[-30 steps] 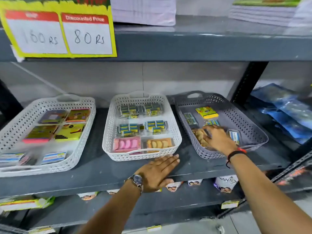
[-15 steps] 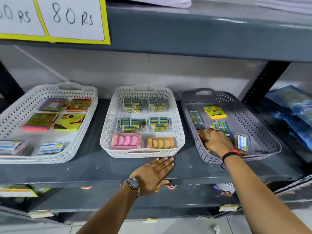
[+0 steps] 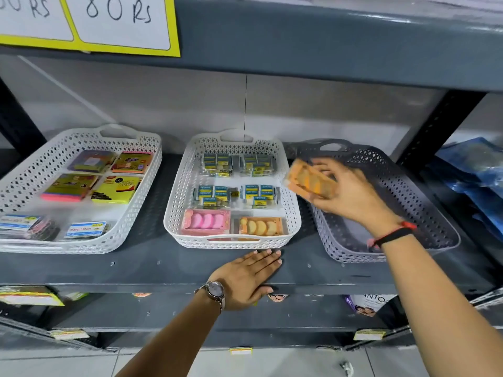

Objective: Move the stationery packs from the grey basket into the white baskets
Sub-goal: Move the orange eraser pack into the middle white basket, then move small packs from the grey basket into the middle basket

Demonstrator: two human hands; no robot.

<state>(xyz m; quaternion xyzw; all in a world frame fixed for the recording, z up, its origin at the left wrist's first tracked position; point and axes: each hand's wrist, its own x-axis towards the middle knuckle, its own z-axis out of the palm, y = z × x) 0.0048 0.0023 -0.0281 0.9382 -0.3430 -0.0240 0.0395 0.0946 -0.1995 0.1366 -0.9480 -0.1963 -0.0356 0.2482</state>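
Observation:
My right hand (image 3: 351, 191) holds an orange eraser pack (image 3: 309, 182) in the air, blurred, above the gap between the grey basket (image 3: 424, 210) and the middle white basket (image 3: 292, 213). The hand and arm hide most of the grey basket's inside. The middle white basket holds several blue-and-yellow packs (image 3: 216, 193), a pink eraser pack (image 3: 206, 221) and an orange eraser pack (image 3: 261, 226). The left white basket (image 3: 136, 191) holds sticky-note pads and small card packs. My left hand (image 3: 249, 278) lies flat on the shelf's front edge, fingers together, holding nothing.
The baskets stand on a dark grey metal shelf (image 3: 136, 268). A yellow-bordered price sign (image 3: 114, 23) hangs from the shelf above. Blue plastic packets (image 3: 473, 170) lie at the far right behind a black upright (image 3: 435, 126). Boxed goods sit on the lower shelf.
My right hand has lifted out of the grey basket with the orange eraser pack and moved up and left toward the middle white basket. My left hand stayed on the shelf edge.

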